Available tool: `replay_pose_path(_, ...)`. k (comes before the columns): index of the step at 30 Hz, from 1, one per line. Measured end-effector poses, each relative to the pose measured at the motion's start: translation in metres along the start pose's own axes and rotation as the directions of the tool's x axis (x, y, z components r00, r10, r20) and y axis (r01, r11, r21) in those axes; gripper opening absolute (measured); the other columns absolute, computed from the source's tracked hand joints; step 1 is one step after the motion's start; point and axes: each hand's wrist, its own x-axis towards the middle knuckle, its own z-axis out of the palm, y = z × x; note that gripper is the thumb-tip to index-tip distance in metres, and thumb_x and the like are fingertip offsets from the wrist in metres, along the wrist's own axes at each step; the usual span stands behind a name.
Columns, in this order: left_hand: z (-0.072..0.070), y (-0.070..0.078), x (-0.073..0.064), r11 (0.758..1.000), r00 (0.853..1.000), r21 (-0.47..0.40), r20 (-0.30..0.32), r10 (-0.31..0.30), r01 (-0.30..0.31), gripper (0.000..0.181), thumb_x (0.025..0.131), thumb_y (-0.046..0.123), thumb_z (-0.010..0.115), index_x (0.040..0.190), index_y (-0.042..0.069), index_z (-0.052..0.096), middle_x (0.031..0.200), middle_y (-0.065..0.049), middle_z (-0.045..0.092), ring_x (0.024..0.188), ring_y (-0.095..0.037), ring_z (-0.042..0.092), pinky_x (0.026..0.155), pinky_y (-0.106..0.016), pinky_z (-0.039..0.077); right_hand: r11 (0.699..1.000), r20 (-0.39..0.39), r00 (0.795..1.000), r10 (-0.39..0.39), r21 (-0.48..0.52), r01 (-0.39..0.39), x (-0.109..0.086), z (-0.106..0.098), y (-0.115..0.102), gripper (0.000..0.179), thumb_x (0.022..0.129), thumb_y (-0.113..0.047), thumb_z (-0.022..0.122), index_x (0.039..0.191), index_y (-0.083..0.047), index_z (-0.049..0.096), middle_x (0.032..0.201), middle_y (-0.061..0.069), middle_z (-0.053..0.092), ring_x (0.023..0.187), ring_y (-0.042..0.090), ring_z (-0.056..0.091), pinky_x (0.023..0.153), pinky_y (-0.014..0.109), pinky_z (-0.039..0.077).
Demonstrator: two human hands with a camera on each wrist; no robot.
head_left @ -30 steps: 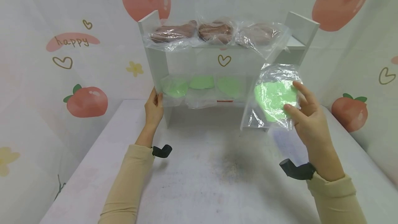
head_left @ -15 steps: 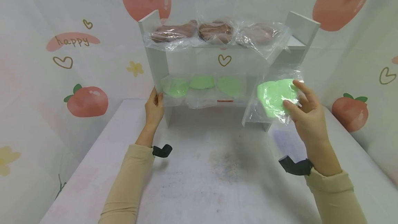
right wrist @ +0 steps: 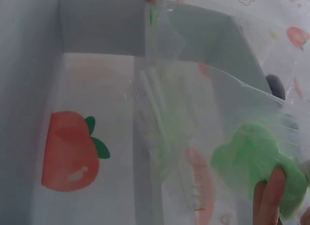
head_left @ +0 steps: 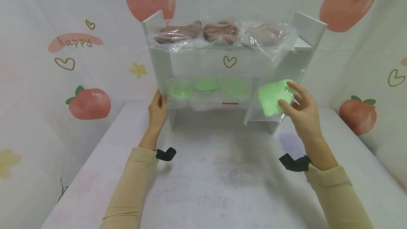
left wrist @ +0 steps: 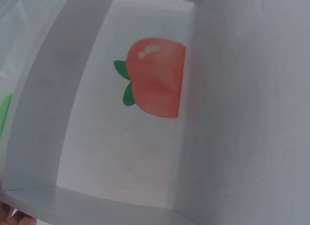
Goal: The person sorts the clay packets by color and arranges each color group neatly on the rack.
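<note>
My right hand [head_left: 303,114] pinches the right edge of a clear plastic bag [head_left: 252,114] with a flat, bright green piece [head_left: 273,96] inside. The bag hangs at the right end of the shelf unit's middle board, overlapping the right side panel in the head view. In the right wrist view, fingertips [right wrist: 272,196] press against the green piece. My left hand [head_left: 157,112] grips the front edge of the unit's left side panel [head_left: 161,66]. Three bagged green pieces, left [head_left: 181,90], centre [head_left: 206,84] and right [head_left: 234,87], lie in a row on the middle board.
On the top board lie three bags holding brown, lumpy pieces: left [head_left: 179,34], middle [head_left: 221,33], right [head_left: 265,34]. The white shelf unit stands on a pale table [head_left: 203,186]. A fruit-printed cloth [head_left: 105,45] hangs behind. A thin red strip [head_left: 230,103] shows on the middle board.
My right hand has moved left and slightly up with the bagged green piece, bringing it closer to the middle board. My left hand keeps its grip on the side panel.
</note>
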Motion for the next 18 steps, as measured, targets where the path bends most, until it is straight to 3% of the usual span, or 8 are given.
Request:
replay_pose_path(6,0.000,-0.001,0.001,1.000,1.000,-0.004,0.000,0.007,-0.007,0.045,0.099,0.004,0.038,0.143,-0.004,0.030,0.144,-0.027,0.036,0.132,-0.038,0.041,0.109,-0.043,0.040,0.995,-0.017,0.999,0.027,-0.097,-0.029,0.006,0.004,0.004,0.050,0.082,0.010,0.062,0.127,-0.011,0.057,0.123,-0.001,0.049,0.084,0.004,0.063,0.066,0.011,0.055)
replay_pose_path(13,0.005,-0.036,0.014,0.999,0.999,-0.007,-0.028,0.032,-0.032,0.046,0.100,0.011,0.040,0.145,0.006,0.032,0.145,-0.021,0.039,0.131,-0.034,0.043,0.109,-0.040,0.041,0.982,-0.039,0.995,0.096,-0.158,-0.101,0.015,0.004,0.010,0.049,0.083,0.003,0.064,0.128,-0.014,0.056,0.120,-0.004,0.052,0.083,0.001,0.062,0.064,0.009,0.053)
replay_pose_path(18,0.004,-0.033,0.013,1.000,1.000,-0.011,-0.017,0.025,-0.025,0.046,0.100,0.011,0.040,0.145,0.005,0.031,0.146,-0.021,0.038,0.132,-0.034,0.042,0.109,-0.040,0.041,0.957,-0.100,0.982,0.158,-0.229,-0.178,0.024,0.000,0.015,0.048,0.084,-0.004,0.066,0.128,-0.016,0.055,0.113,-0.009,0.053,0.079,-0.001,0.059,0.060,0.008,0.050)
